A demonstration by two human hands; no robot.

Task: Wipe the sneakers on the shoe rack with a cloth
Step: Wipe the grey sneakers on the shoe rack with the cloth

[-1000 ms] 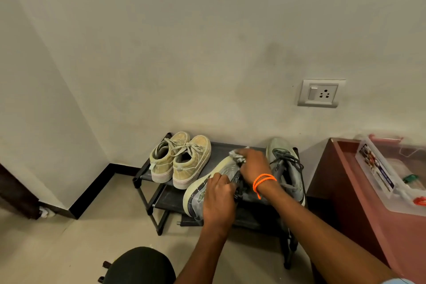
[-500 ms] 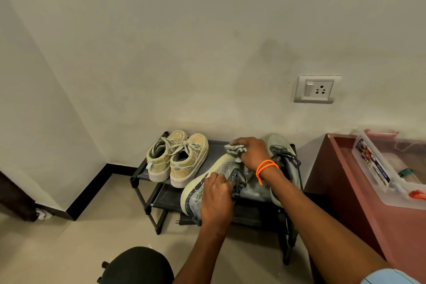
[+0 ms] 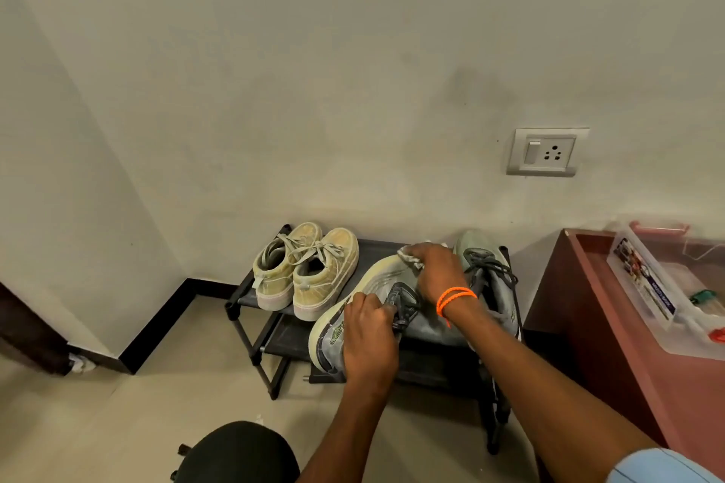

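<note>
The left grip (image 3: 368, 337) is clamping the heel of the grey lace-up sneaker with a pale rubber sole (image 3: 376, 282), tilted over the black shoe rack (image 3: 251, 296), while the right grip (image 3: 435, 271) is bunching a soft crumpled grey cloth (image 3: 408, 257) on its toe; the shoe is probably light, best steadied at its stiffer heel.

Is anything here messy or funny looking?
Yes. One grey sneaker lies tipped on its side while the left hand grips it. Its partner and the beige pair sit upright on the shoe rack.

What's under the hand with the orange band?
The right hand presses a crumpled cloth on the grey sneaker's toe. Most of the cloth is covered.
</note>
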